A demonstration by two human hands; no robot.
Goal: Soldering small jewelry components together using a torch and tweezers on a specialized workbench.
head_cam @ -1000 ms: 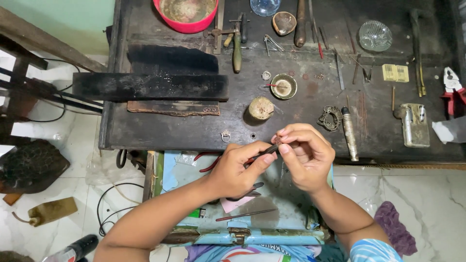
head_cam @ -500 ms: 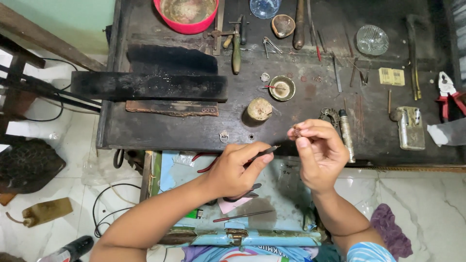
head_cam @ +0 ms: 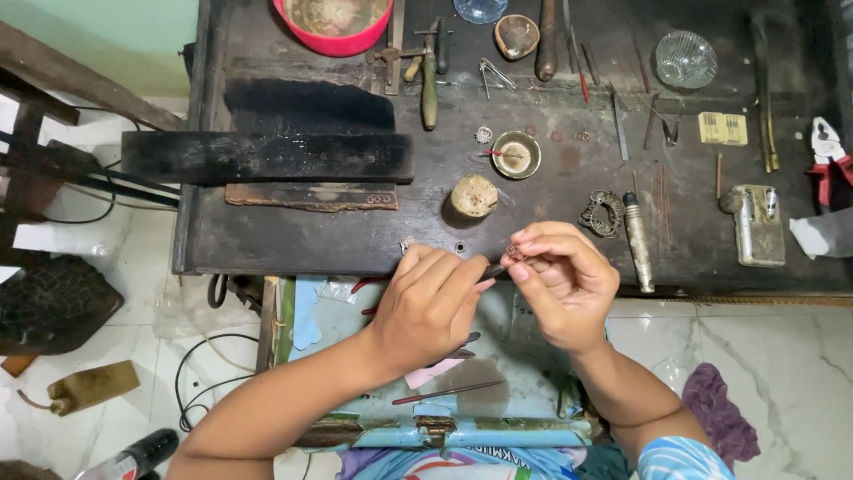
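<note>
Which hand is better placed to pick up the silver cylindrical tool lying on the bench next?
Probably the right hand: the silver cylindrical tool lies just beside it. The left hand is farther away and grips a thin dark tool; the right pinches only a small piece.

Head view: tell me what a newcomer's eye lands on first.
The two hands meet at the bench's near edge: the left hand pinches a thin dark tool toward a tiny piece gripped in the right hand. Behind them the dark, scorched workbench is strewn with small tools, with a bright red bowl at its far edge.
</note>
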